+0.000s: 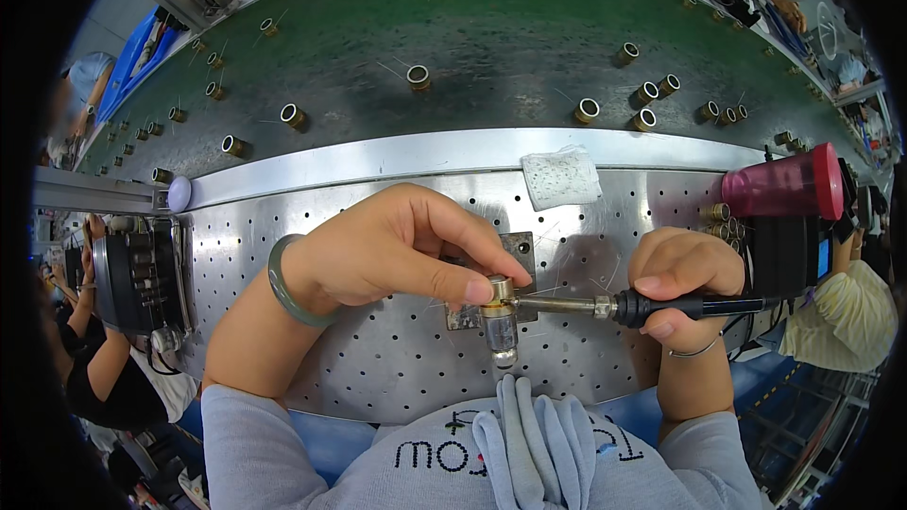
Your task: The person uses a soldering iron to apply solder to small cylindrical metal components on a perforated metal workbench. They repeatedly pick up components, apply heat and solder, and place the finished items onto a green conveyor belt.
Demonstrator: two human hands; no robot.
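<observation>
My left hand [392,241] pinches the top of a small metal cylinder [500,329] between thumb and fingers. The cylinder has a brass-coloured collar and a narrower rounded lower end. In my closed right hand [694,269] is a soldering iron [642,307], gripped by its black handle and held nearly level. Its metal shaft reaches left to the cylinder's collar and appears to touch it; the exact contact point is too small to make out. Behind the cylinder lies a dark metal block [519,244], partly covered by my left hand.
Beyond the perforated metal worktop [378,368] runs a green conveyor belt [359,38] carrying several brass cylinders [419,77], some with thin wires. A white pad [561,178] lies at the worktop's far edge. At right stands a pink cup [784,181]. Other people work at both sides.
</observation>
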